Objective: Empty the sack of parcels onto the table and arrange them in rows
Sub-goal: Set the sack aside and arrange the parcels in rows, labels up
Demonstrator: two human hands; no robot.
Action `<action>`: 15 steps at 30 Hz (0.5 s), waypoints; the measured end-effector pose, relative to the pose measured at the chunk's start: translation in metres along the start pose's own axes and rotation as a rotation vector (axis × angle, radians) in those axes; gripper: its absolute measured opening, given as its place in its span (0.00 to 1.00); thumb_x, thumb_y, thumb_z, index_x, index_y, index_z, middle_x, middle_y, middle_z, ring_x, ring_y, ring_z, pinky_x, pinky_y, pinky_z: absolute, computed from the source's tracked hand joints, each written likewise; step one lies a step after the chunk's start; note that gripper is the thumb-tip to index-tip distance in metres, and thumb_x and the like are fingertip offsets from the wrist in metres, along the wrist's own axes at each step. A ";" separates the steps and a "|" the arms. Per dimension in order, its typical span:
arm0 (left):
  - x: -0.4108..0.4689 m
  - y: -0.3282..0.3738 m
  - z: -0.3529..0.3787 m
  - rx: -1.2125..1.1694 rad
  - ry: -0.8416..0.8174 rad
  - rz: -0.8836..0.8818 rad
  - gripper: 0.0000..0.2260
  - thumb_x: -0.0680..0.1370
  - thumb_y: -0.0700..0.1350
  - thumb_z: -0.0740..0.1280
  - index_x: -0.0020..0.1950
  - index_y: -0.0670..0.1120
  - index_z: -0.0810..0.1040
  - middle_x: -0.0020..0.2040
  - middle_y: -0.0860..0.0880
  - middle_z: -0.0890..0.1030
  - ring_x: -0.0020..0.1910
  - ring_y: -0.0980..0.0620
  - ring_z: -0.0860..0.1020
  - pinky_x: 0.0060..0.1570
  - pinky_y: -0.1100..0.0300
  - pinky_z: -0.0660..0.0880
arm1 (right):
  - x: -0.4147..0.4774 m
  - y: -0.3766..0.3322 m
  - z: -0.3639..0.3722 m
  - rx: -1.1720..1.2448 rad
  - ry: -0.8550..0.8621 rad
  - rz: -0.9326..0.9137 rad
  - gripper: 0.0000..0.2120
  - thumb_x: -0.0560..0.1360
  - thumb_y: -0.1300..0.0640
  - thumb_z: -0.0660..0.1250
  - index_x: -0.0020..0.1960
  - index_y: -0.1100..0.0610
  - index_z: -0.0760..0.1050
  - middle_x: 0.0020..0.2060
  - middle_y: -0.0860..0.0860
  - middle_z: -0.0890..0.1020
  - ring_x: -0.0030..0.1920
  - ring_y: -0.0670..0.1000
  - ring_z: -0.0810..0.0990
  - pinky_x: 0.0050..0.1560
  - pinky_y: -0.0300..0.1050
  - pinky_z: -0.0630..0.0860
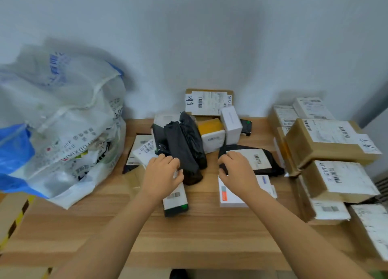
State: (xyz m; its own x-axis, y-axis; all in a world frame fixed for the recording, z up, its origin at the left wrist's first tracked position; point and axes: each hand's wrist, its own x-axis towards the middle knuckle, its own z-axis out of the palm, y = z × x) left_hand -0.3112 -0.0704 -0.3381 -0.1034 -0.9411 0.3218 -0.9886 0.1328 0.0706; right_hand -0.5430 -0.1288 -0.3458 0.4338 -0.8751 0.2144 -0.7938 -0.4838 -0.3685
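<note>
Head: left hand grips black parcel, right hand mailer's left edge.

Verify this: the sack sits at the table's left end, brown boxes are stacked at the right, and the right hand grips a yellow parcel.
One point is wrong. The head view shows the right hand gripping a black mailer with a white label, not a yellow parcel. The sack at the left end and the brown boxes stacked at the right are correct.

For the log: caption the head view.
Left hand and right hand touch black plastic parcels heaped on light wooden table.
</note>
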 end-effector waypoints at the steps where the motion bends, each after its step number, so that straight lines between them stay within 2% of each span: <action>1: 0.001 -0.013 0.001 -0.002 -0.012 -0.005 0.08 0.69 0.48 0.74 0.37 0.48 0.75 0.32 0.53 0.75 0.35 0.50 0.73 0.35 0.57 0.66 | 0.007 -0.007 0.006 0.004 -0.003 0.009 0.05 0.69 0.62 0.69 0.44 0.57 0.76 0.40 0.51 0.75 0.43 0.56 0.74 0.43 0.50 0.72; 3: 0.000 -0.035 0.005 -0.003 -0.053 -0.028 0.08 0.69 0.48 0.74 0.38 0.49 0.75 0.34 0.53 0.76 0.36 0.50 0.74 0.36 0.57 0.68 | 0.019 -0.021 0.016 0.018 -0.019 0.034 0.05 0.69 0.61 0.70 0.44 0.57 0.75 0.40 0.51 0.74 0.43 0.55 0.74 0.42 0.48 0.70; 6: -0.003 -0.062 0.014 -0.014 -0.146 -0.120 0.08 0.71 0.51 0.71 0.45 0.48 0.77 0.39 0.52 0.78 0.42 0.49 0.76 0.40 0.55 0.71 | 0.036 -0.038 0.030 0.023 -0.067 0.090 0.09 0.73 0.54 0.69 0.52 0.56 0.76 0.46 0.50 0.75 0.49 0.53 0.74 0.47 0.45 0.70; 10: -0.023 -0.085 0.028 -0.048 -0.300 -0.299 0.19 0.74 0.58 0.66 0.61 0.49 0.74 0.56 0.49 0.75 0.58 0.47 0.72 0.51 0.52 0.71 | 0.051 -0.057 0.052 -0.013 -0.162 0.128 0.21 0.75 0.44 0.66 0.63 0.54 0.72 0.58 0.52 0.72 0.56 0.54 0.72 0.55 0.48 0.73; 13: -0.043 -0.094 0.039 -0.106 -0.393 -0.417 0.30 0.73 0.65 0.64 0.70 0.53 0.66 0.69 0.48 0.66 0.68 0.46 0.63 0.63 0.48 0.66 | 0.054 -0.071 0.068 -0.039 -0.073 0.037 0.18 0.73 0.48 0.70 0.58 0.55 0.75 0.54 0.54 0.74 0.53 0.55 0.74 0.52 0.49 0.72; 15: -0.052 -0.097 0.042 -0.184 -0.416 -0.482 0.33 0.72 0.65 0.64 0.73 0.55 0.61 0.72 0.49 0.61 0.71 0.47 0.59 0.63 0.47 0.67 | 0.053 -0.079 0.079 -0.026 -0.027 -0.046 0.13 0.70 0.53 0.72 0.52 0.56 0.76 0.48 0.53 0.74 0.47 0.55 0.74 0.46 0.49 0.72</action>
State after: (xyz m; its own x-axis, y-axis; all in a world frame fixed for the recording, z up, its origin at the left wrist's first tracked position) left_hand -0.2144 -0.0469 -0.4013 0.2756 -0.9452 -0.1749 -0.9040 -0.3167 0.2873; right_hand -0.4236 -0.1375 -0.3764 0.4815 -0.8520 0.2057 -0.7832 -0.5236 -0.3354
